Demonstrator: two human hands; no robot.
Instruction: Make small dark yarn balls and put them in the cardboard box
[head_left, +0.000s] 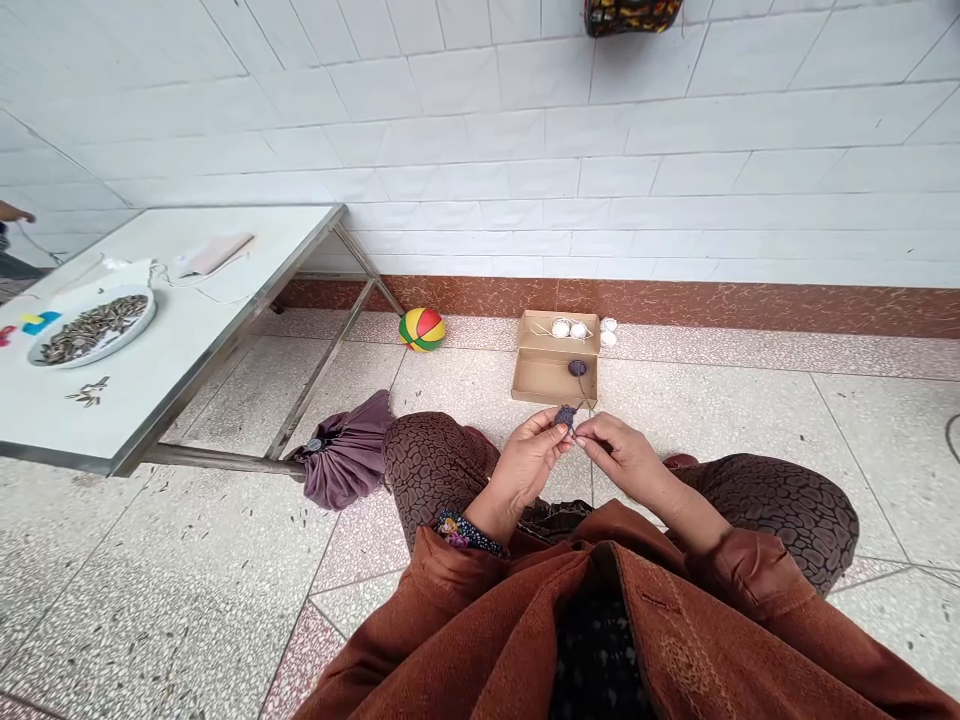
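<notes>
In front of my lap, my left hand [531, 455] is closed on a small piece of dark grey-purple yarn work [565, 416], thumb and fingers pinching its lower edge. My right hand [619, 455] meets it from the other side. Its thumb and forefinger are pinched together at the edge of the piece; what lies between them is too small to make out. A strand of dark yarn [583, 392] runs from the piece up to a dark yarn ball [577, 368] inside an open cardboard box [544, 376] on the floor just beyond my hands.
Two white yarn balls [569, 328] lie in the box lid, and more white balls [608, 332] sit beside it. A colourful ball [422, 329] and a purple cloth bag [352, 450] are by the table [202, 350], which bears a plate [150, 318]. Another person's hand [15, 213] shows far left.
</notes>
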